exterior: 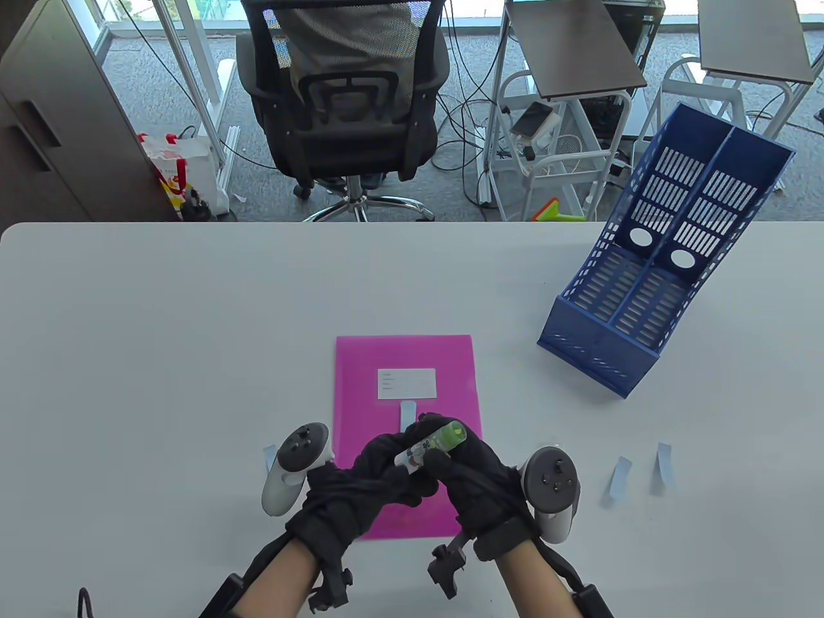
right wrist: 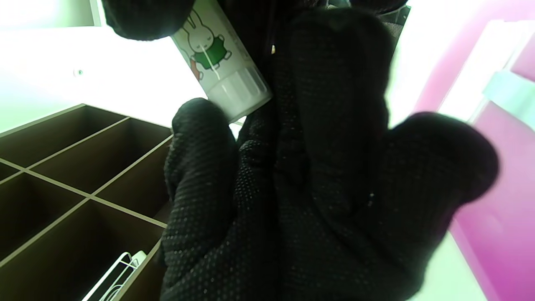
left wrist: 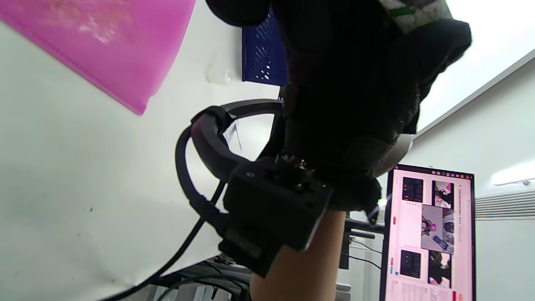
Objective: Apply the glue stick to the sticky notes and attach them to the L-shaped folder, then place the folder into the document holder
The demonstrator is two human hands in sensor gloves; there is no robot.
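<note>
- Left hand [exterior: 380, 467]: gloved, raised over the near edge of the folder, fingers curled round the lower, white end of the glue stick [exterior: 430, 445].
- Right hand [exterior: 473, 473]: gloved, just beside the left hand and touching it, fingers wrapped about the middle of the same glue stick; the right wrist view shows the printed white barrel between the gloved fingers [right wrist: 200, 167].
- Glue stick: held tilted above the folder, its green translucent end pointing up and to the right; whether that end is a cap or the exposed glue is hard to tell.
- Pink L-shaped folder [exterior: 360, 386]: flat on the white table [exterior: 161, 354], directly before the hands, bearing a white label [exterior: 406, 383].
- Sticky note [exterior: 408, 416]: a pale blue strip lying on the folder just below the label.
- Further sticky notes: two curled strips [exterior: 620, 479] on the table right of the right hand, one [exterior: 268, 456] partly hidden beside the left tracker.
- Blue document holder [exterior: 650, 270]: standing far right on the table, well apart from the folder, with two compartments.
</note>
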